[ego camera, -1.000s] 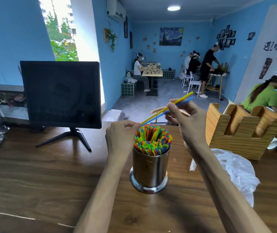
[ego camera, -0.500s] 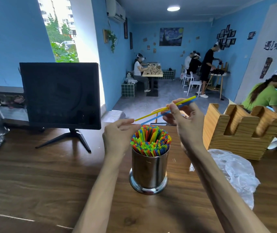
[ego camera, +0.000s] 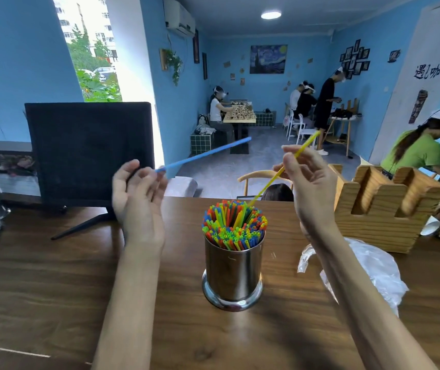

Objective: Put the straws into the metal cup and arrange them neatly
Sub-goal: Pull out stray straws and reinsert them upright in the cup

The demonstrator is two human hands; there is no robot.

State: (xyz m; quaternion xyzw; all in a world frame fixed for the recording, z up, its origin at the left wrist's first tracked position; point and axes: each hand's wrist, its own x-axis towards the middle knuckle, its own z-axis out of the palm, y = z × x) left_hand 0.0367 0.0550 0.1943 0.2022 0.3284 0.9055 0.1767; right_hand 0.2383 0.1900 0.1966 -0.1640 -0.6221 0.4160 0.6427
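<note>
A metal cup (ego camera: 232, 273) stands upright on the wooden surface (ego camera: 53, 289), near the middle, packed with a bundle of coloured straws (ego camera: 234, 225) whose open ends stand above its rim. Both hands are raised above and on the far side of the cup, one to each side of it, and neither touches it.

The left hand (ego camera: 138, 198) is up and to the left of the cup, palm turned inward, with its fingertips closed on the near end of a blue straw (ego camera: 202, 154). That straw slants up and to the right, away from the hand, clear of the cup.

The right hand (ego camera: 311, 188) is up and to the right of the cup, with thumb and fingers pinched around a yellow straw (ego camera: 285, 166) about midway along it. The straw tilts steeply; its upper end points up and to the right past the fingers, and its lower end reaches the far right edge of the bundle in the cup.

To the left on the surface stands a dark monitor (ego camera: 88, 150). To the right are a wooden holder (ego camera: 384, 209) and, nearer, a crumpled clear plastic bag (ego camera: 373, 273).
</note>
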